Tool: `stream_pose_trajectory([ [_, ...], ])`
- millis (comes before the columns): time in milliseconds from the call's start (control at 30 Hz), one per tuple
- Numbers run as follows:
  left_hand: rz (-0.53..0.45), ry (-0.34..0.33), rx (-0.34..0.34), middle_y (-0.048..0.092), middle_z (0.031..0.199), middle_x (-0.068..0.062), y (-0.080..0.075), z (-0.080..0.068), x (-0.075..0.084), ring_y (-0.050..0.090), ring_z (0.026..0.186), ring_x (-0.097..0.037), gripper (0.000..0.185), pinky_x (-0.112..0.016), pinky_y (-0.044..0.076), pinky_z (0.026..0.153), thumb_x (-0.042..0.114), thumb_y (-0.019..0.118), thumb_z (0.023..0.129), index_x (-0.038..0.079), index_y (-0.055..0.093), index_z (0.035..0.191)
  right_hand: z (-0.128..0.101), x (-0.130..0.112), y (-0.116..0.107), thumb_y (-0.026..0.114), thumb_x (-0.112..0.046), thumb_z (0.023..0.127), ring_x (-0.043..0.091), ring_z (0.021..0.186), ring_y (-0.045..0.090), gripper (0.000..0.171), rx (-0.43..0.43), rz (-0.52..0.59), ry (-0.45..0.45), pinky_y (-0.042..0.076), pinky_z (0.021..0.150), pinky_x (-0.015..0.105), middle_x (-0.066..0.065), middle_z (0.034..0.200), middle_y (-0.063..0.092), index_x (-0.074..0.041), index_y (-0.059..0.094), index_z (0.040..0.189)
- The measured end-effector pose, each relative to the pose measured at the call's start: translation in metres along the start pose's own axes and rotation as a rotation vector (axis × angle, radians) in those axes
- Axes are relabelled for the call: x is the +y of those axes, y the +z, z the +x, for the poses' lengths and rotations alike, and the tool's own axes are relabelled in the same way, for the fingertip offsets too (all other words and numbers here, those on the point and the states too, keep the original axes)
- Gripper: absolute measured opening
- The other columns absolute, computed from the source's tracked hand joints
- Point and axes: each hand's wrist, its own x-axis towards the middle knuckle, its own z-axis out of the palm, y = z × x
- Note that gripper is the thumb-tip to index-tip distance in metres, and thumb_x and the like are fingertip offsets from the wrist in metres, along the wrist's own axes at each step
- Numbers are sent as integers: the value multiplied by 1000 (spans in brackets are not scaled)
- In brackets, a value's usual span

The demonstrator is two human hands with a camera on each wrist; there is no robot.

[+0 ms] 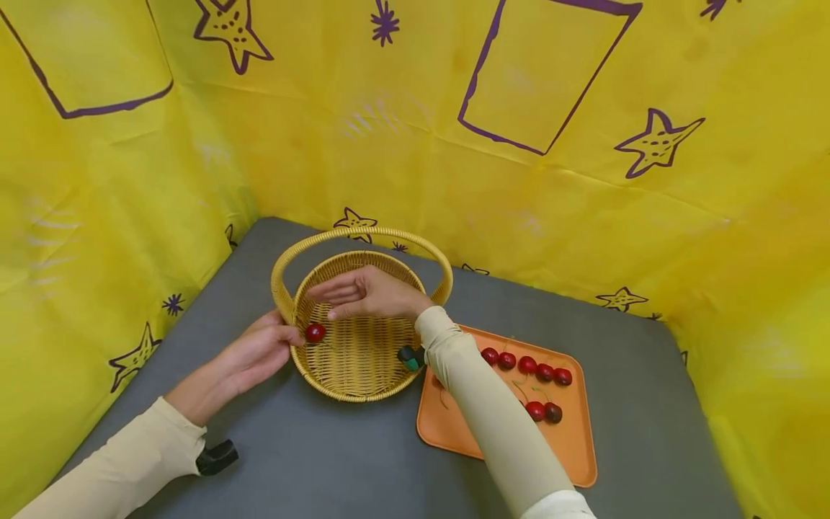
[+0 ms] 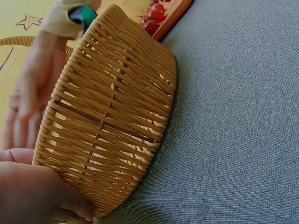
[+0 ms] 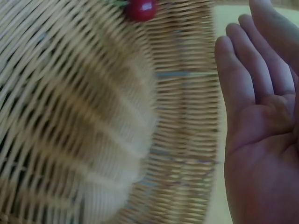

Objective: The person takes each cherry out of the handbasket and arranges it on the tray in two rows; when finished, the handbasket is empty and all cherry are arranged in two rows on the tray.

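Observation:
A wicker basket (image 1: 363, 393) with a hoop handle (image 1: 363, 232) stands on the grey table. One red cherry (image 1: 315, 332) lies inside it near the left rim, also seen in the right wrist view (image 3: 140, 8). My left hand (image 1: 285, 337) grips the basket's left rim, with its palm against the woven wall (image 2: 112, 116). My right hand (image 1: 327, 301) hovers over the basket with straight fingers and holds nothing; its bare palm (image 3: 261, 140) shows beside the weave (image 3: 93, 116). Several more cherries (image 1: 527, 364) lie on an orange tray (image 1: 454, 432) right of the basket.
Yellow sheets (image 1: 583, 216) with purple stars wall in the table's back and sides. Grey table surface (image 1: 324, 461) stretches in front of the basket. The tray's edge (image 2: 175, 14) and cherries (image 2: 154, 16) show behind the basket in the left wrist view.

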Motion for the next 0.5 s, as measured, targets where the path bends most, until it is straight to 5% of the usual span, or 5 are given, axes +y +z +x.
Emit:
stream_pose_trajectory([
  [167, -10, -14, -5, 6, 169, -17, 4, 2, -3, 5, 154, -26, 84, -36, 17, 125, -15, 41, 88, -7, 0, 161, 5, 24, -2, 75, -1, 95, 36, 136, 59, 48, -38, -33, 64, 53, 106, 30, 16, 142, 66, 1, 64, 142],
  [500, -34, -14, 16, 5, 171, -18, 0, 1, 0, 4, 155, -25, 84, -39, 10, 128, -15, 38, 89, -7, -2, 162, 28, 38, 4, 74, 5, 94, 30, 132, 64, 45, -132, -85, 103, 54, 105, 29, 18, 138, 68, 4, 66, 138],
])
